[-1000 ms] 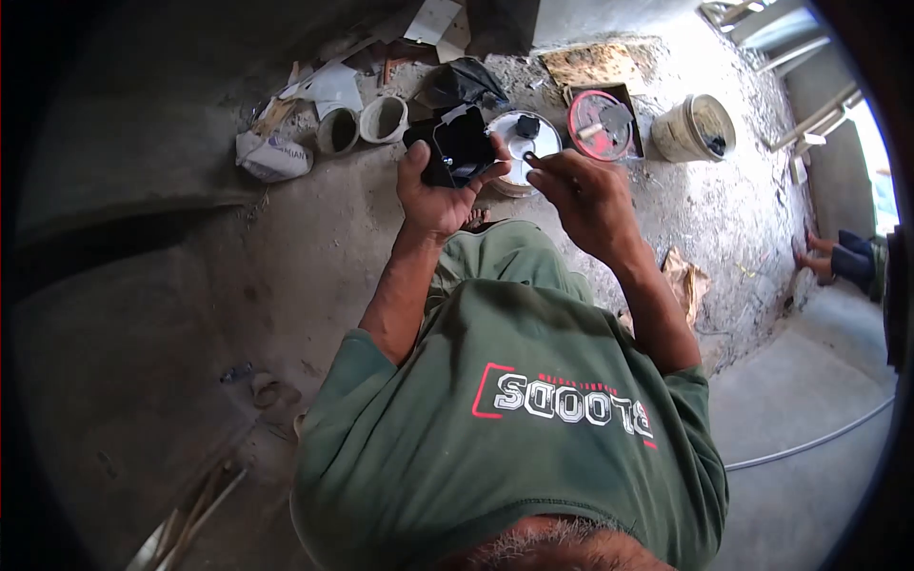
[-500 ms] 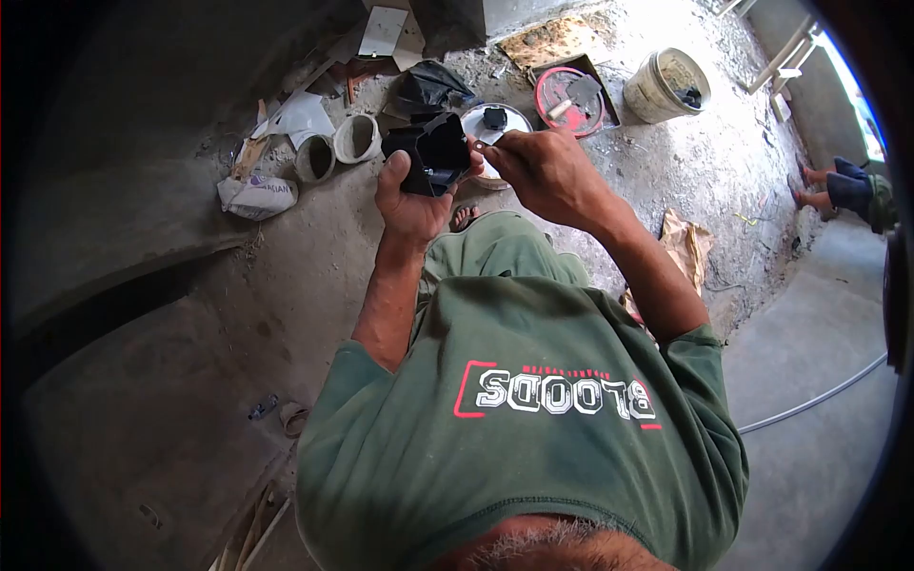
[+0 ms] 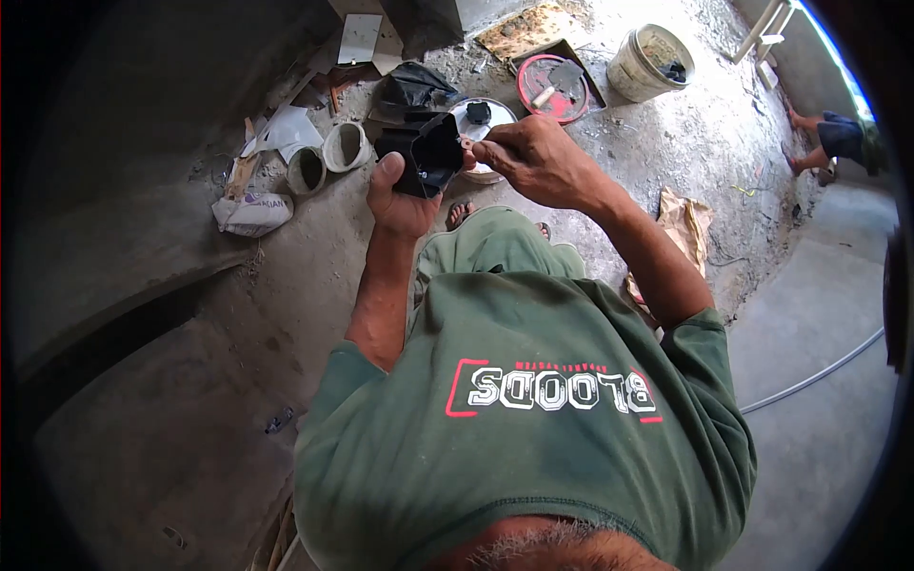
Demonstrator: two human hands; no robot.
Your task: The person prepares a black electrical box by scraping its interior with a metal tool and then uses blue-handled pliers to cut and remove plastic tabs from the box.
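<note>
One black box [image 3: 419, 157] fills curled left fingers [image 3: 388, 171], beside right fingers [image 3: 499, 149] pinching something small [image 3: 468, 144].

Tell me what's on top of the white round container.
A small black object lies on the white container. The black box and right hand cover part of its top; whatever is behind them cannot be seen.
</note>
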